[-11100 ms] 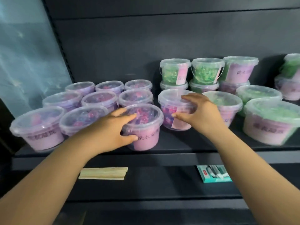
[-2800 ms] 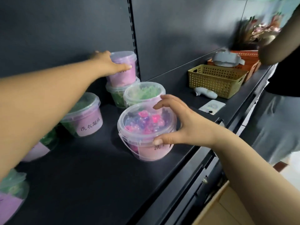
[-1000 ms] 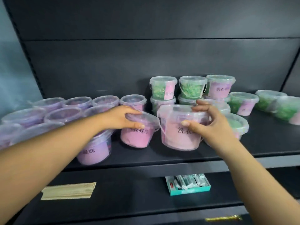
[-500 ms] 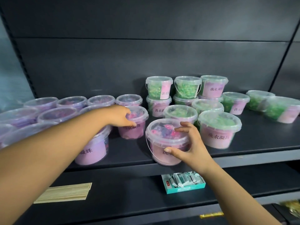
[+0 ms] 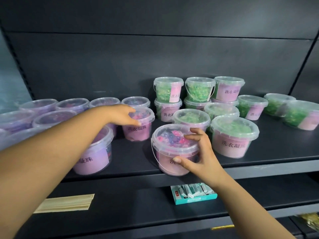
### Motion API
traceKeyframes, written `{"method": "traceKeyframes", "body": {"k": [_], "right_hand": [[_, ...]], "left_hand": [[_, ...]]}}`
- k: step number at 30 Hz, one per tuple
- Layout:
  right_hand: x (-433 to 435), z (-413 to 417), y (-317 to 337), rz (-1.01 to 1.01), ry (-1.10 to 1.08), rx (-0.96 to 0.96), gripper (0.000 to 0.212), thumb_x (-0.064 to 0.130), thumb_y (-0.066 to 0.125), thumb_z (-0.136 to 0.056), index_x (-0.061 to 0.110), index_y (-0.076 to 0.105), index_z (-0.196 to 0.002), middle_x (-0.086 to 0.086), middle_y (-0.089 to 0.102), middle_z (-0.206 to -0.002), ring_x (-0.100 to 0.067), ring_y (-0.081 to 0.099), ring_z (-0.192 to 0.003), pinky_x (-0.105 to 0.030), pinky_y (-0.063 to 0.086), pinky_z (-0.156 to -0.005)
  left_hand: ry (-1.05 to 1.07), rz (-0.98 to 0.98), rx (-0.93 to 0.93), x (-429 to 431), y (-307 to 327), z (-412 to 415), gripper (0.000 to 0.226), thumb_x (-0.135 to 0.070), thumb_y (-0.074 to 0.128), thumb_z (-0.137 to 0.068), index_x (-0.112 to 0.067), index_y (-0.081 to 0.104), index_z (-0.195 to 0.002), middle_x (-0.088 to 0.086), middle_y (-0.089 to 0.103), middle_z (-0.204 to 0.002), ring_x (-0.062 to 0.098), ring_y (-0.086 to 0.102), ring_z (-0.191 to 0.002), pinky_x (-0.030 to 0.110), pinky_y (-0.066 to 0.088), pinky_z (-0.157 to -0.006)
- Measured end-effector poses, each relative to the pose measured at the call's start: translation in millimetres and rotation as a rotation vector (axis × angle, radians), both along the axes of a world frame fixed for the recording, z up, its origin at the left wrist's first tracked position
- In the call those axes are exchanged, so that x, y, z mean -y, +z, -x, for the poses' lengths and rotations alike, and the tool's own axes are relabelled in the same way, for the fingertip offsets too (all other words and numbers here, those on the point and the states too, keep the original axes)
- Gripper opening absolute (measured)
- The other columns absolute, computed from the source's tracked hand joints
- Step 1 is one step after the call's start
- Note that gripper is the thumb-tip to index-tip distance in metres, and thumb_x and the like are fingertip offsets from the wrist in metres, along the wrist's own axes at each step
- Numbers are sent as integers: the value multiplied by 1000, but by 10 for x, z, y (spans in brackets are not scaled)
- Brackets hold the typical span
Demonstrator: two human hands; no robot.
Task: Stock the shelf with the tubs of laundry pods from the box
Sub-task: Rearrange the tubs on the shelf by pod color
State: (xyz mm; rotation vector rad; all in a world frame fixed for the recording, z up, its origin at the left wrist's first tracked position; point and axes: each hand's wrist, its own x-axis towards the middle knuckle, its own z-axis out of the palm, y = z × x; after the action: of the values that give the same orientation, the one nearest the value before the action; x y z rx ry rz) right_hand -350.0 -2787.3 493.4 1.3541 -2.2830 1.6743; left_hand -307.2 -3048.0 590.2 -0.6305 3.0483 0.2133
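A clear tub of pink and purple pods (image 5: 170, 141) stands upright at the front edge of the dark shelf (image 5: 269, 165). My right hand (image 5: 198, 157) grips it, thumb on its side and fingers over the lid. Behind it to the left stands a second pink tub (image 5: 140, 132); my left hand (image 5: 121, 115) holds that one by the left of its lid. Several purple tubs (image 5: 51, 118) fill the left of the shelf. Green tubs (image 5: 233, 135) stand to the right, some stacked two high at the back. The box is out of view.
On the lower shelf lie a teal carton of small packets (image 5: 193, 194) and a bundle of wooden sticks (image 5: 66, 203). Bare shelf shows in front of the far right green tubs (image 5: 296, 116). A back panel closes the shelf behind.
My right hand has set its tub down at the shelf's front edge, lower and nearer than a second ago. The left hand's tub went from tilted to upright, further back.
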Motion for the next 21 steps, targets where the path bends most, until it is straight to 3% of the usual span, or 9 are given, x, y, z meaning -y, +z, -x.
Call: {"method": "traceKeyframes", "body": {"k": [3,6,8,10,13,16,18,21], "right_hand": [[-19,3,19,-8,81,64,54,64,59,-59,40,43,-105,35,24,-128,26,23,-119,-5,24,-101],[92,-65,31,12,127,80,46,59,54,-63,40,46,-103,29,27,-130,27,24,-118,2,22,-97],[244,-132,32,22,156,86,43,56,57,-63,39,48,-101,25,31,-129,28,26,-116,6,20,-92],[410,-184,17,51,191,92,40,52,63,-64,38,50,-100,23,33,-127,27,28,-114,5,21,-93],[611,-222,25,93,214,155,37,36,76,-73,39,49,-99,21,31,-128,30,25,-113,-2,24,-100],[752,-241,6,155,213,302,57,39,81,-62,50,43,-104,13,30,-136,10,30,-128,-16,29,-107],[813,-275,-39,226,227,451,77,40,81,-52,51,38,-114,9,36,-140,-2,42,-126,-26,37,-105],[862,-277,-70,266,246,548,105,37,81,-46,35,25,-135,9,40,-141,-3,46,-122,-25,39,-100]], "left_hand": [[4,-66,-293,-101,156,-358,52,-41,49,-91,-14,45,-135,7,40,-145,21,38,-132,25,27,-101],[-33,16,-559,-292,-10,-942,40,-33,57,-88,-14,57,-124,1,52,-136,17,44,-127,20,25,-98],[5,80,-562,-337,-272,-1202,50,-47,61,-81,-18,60,-122,-3,52,-136,15,43,-128,18,22,-103],[82,110,-480,-338,-472,-1372,61,-59,53,-76,-18,63,-119,-1,58,-130,18,48,-125,23,24,-107],[78,243,-539,-271,-614,-1435,53,-49,45,-76,-10,72,-100,8,72,-101,28,65,-100,29,35,-98],[95,224,-633,-281,-670,-1403,41,-37,46,-80,-11,74,-93,6,74,-93,26,68,-90,40,39,-95],[128,168,-664,-302,-684,-1390,40,-37,45,-81,-12,74,-94,5,74,-94,27,67,-90,45,39,-95],[143,145,-700,-320,-686,-1397,43,-39,44,-80,-12,74,-94,5,74,-95,30,66,-90,29,31,-92]]}}
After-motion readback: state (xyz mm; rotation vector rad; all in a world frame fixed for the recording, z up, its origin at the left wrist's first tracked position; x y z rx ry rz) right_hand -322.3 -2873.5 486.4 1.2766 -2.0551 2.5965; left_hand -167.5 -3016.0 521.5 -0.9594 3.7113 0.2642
